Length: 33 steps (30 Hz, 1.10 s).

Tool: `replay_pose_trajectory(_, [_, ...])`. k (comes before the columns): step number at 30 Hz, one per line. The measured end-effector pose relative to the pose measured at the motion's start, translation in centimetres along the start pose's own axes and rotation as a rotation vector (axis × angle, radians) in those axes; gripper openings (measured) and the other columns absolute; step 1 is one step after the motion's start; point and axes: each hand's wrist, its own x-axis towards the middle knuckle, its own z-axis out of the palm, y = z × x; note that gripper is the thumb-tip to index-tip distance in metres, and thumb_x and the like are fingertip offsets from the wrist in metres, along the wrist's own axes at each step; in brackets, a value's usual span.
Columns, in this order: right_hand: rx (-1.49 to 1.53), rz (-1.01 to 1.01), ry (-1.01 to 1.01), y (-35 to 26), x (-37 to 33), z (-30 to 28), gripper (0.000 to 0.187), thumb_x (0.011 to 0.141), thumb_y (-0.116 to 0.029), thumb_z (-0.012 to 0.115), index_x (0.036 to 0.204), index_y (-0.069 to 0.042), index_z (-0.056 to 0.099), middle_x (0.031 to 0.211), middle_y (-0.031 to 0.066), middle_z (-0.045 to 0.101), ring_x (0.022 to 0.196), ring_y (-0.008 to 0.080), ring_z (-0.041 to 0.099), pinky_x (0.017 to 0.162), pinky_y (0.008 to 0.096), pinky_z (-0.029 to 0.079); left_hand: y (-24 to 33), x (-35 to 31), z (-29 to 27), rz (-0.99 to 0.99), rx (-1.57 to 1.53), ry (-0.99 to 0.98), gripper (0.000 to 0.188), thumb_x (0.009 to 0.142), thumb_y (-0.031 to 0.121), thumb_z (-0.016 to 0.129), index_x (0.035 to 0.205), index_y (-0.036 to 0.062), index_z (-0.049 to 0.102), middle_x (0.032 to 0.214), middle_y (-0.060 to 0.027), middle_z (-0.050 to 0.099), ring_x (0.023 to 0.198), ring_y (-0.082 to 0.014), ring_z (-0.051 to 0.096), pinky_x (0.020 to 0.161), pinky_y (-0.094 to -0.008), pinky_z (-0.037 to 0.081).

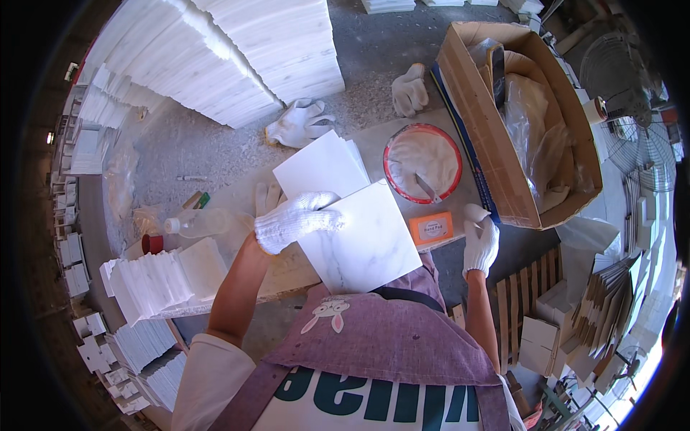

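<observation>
My left hand (298,221), in a white knit glove, grips the left edge of a square white marble tile (366,241) with grey veins. The tile is tilted in front of my apron. Behind it, a few more white tiles (320,167) lie on the work board. My gloved right hand (480,244) is off to the right, beside the lower corner of the cardboard box. Its fingers are curled around a small whitish thing (475,212) that I cannot make out. Between the hands lie an orange hand pad box (431,228) and a red-rimmed tub (422,164) of white paste with a scraper.
Tall stacks of white tiles (208,61) stand at the far left. Loose gloves (302,123) lie beyond the tiles. A clear bottle (198,224) and a red cup (152,243) are at left, near more stacked tiles (154,280). An open cardboard box (496,161) holds plastic wrap.
</observation>
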Motion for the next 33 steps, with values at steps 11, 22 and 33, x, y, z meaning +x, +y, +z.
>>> replay_pose_trajectory(11, [0.54, 0.208, -0.184, -2.5, -4.7, -4.5, 0.04, 0.092, -0.021, 0.064, 0.124, 0.002, 0.059, 0.113, 0.0113, 0.067, 0.095, 0.0181, 0.065, 0.086, 0.0326, 0.051, -1.0, 0.1, 0.3, -0.043, -0.057, -0.005, 0.033, 0.09, 0.023, 0.066, 0.11, -0.0028, 0.063, 0.095, -0.0043, 0.065, 0.091, -0.0083, 0.054, 0.083, -0.0251, 0.044])
replay_pose_trajectory(22, [0.462, -0.007, -1.196, -7.3, -3.5, -1.2, 0.067, 0.083, -0.035, 0.077, 0.134, 0.0, 0.051, 0.119, 0.0124, 0.064, 0.109, 0.0225, 0.06, 0.096, 0.0358, 0.046, -4.1, 2.4, 0.4, 0.006, -0.033, -0.033, 0.033, 0.093, 0.018, 0.062, 0.118, -0.0031, 0.061, 0.106, -0.0058, 0.066, 0.097, -0.0109, 0.059, 0.088, -0.0265, 0.046])
replay_pose_trajectory(33, [0.874, 0.295, -1.111, -8.3, -5.2, -1.6, 0.029, 0.093, -0.023, 0.066, 0.107, 0.001, 0.062, 0.084, 0.0054, 0.066, 0.077, 0.0127, 0.061, 0.074, 0.0278, 0.049, -11.5, 3.5, 2.7, 0.118, -1.074, 0.27, 0.044, 0.1, 0.028, 0.053, 0.137, 0.005, 0.047, 0.13, -0.0087, 0.057, 0.118, -0.0216, 0.056, 0.099, -0.0371, 0.047])
